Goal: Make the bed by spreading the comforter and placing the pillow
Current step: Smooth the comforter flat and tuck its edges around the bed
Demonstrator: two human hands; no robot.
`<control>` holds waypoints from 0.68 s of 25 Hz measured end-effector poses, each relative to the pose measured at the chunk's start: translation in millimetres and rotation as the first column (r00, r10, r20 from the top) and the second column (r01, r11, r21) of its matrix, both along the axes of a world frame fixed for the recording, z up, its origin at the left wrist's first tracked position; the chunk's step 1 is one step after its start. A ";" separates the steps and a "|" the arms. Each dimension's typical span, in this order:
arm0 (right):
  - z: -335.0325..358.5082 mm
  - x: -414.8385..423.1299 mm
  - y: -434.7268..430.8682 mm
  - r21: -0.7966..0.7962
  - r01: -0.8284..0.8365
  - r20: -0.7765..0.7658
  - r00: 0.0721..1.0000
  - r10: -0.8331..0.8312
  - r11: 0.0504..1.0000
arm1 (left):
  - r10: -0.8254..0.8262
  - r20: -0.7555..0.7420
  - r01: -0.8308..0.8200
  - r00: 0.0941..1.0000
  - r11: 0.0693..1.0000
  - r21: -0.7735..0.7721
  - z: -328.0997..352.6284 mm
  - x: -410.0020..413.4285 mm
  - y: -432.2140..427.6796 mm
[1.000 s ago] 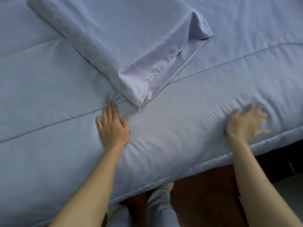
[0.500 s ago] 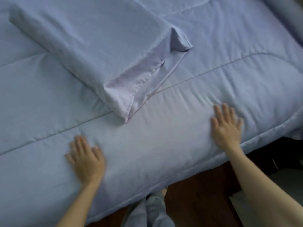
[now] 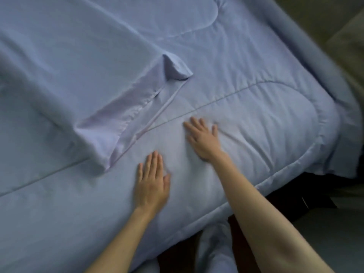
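A light blue quilted comforter (image 3: 256, 79) lies spread over the bed. On it, at the upper left, rests a pillow (image 3: 82, 71) in a matching blue case, its open flap end pointing toward me. My left hand (image 3: 152, 184) presses flat on the comforter just below the pillow's near corner, fingers together and straight. My right hand (image 3: 202, 138) lies flat a little further in and to the right, fingers spread, with creases in the fabric beside it. Neither hand holds anything.
The comforter's hemmed edge (image 3: 275, 174) hangs over the bed's near side and right corner. Dark floor (image 3: 307, 196) shows below it. A greenish-grey surface (image 3: 346, 46) lies beyond the bed at the upper right. My light trouser leg (image 3: 214, 251) is at the bottom.
Both hands have slid inward over the comforter and now lie close together near its middle. The view has shifted, showing more of the bed's right corner.
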State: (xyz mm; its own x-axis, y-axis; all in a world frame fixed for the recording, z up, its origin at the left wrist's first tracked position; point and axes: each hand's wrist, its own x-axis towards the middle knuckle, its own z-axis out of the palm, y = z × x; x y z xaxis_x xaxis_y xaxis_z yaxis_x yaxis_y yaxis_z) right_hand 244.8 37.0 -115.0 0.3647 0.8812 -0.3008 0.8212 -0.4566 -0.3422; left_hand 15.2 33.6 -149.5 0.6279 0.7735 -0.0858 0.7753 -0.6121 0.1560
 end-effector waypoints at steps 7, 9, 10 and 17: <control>-28.0 210.2 -101.7 0.147 0.243 0.230 0.934 -0.272 0.959 | 0.280 0.047 -0.281 0.959 0.959 0.021 3.6 164.1 6.9; -33.3 269.6 -150.1 0.132 0.388 0.240 0.880 -0.410 0.912 | 0.269 0.079 -0.270 0.960 0.963 0.009 9.2 225.4 0.4; -36.4 297.0 -175.2 0.112 0.482 0.228 0.839 -0.494 0.869 | 0.226 0.085 -0.226 0.970 0.974 -0.010 12.2 255.8 -3.6; -1.7 356.4 -158.4 0.346 0.736 0.057 0.602 -0.796 0.581 | 0.127 0.046 -0.124 0.991 0.991 -0.052 10.0 349.1 47.1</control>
State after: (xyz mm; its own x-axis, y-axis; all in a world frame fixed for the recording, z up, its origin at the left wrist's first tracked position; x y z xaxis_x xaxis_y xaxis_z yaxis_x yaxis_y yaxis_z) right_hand 601.3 -121.3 -116.8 0.9613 0.2720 0.0440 0.2638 -0.8626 -0.4316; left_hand 364.2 80.7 -139.5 0.5305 0.8422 -0.0966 0.8361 -0.5011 0.2233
